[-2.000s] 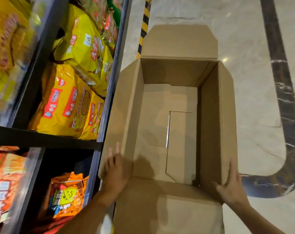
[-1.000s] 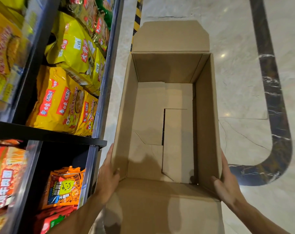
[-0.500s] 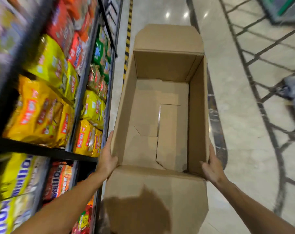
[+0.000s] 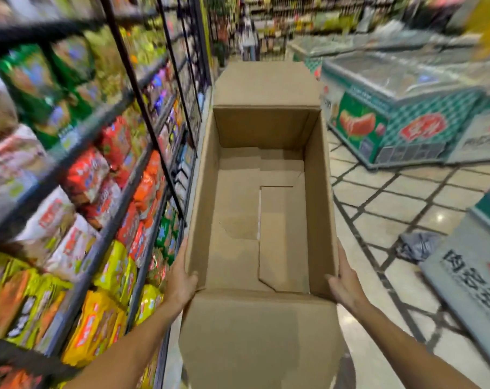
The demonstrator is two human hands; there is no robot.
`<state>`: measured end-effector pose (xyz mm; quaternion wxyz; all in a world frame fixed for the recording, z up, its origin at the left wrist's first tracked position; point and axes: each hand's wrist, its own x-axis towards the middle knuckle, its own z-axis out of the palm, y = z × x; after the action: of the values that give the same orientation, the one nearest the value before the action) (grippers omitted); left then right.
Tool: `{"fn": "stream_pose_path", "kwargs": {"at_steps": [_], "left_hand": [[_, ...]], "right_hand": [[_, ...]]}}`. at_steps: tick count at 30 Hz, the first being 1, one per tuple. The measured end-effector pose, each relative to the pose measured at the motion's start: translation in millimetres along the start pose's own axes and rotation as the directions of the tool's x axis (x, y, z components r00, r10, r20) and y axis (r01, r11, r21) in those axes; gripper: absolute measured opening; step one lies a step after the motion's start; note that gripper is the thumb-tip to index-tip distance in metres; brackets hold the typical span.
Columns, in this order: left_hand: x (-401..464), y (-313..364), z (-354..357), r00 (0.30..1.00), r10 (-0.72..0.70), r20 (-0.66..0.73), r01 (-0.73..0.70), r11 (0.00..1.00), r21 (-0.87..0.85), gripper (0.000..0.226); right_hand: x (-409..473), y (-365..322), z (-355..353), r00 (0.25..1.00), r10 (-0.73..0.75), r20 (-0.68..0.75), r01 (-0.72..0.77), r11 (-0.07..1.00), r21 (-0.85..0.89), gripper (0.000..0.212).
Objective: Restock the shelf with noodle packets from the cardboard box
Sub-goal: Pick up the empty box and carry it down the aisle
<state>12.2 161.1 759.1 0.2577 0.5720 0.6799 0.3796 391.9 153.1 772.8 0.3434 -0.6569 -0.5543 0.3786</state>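
Note:
An open brown cardboard box fills the middle of the view, held up in front of me, and no packet is visible inside it. My left hand grips its left wall near the close corner. My right hand grips the right wall opposite. Both end flaps stick out, one far and one near. The dark metal shelf runs along my left, packed with noodle packets in yellow, red, orange and white.
Chest freezers with green patterned sides stand to the right across the tiled aisle. Another freezer's grey corner juts in at the near right, with a crumpled grey bag on the floor beside it. More shelving fills the far end.
The box has been lifted off the floor in both hands. My view has swung up from the floor to the aisle ahead, bringing upper shelves and freezers into sight.

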Motion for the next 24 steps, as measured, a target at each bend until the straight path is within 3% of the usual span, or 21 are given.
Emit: {"fn": "stream_pose_path", "kwargs": {"at_steps": [7,15,24], "left_hand": [[56.8,81.7,40.2,0.992,0.092,-0.091,-0.095,0.995,-0.022,0.095],[159.2,128.4,104.7,0.988,0.140,-0.069,-0.143,0.989,-0.046,0.102],[346.5,168.0,176.8,0.981,0.190,0.032,-0.185,0.975,-0.119,0.099]], "right_hand": [[56.1,-28.4,-79.0,0.990,-0.126,-0.056,0.127,0.992,0.024,0.098],[169.4,-24.5,-124.1,0.985,-0.135,-0.104,0.133,0.991,-0.026,0.101],[342.0,-34.5,-159.3,0.974,-0.142,-0.179,0.146,0.989,0.009,0.102]]}}
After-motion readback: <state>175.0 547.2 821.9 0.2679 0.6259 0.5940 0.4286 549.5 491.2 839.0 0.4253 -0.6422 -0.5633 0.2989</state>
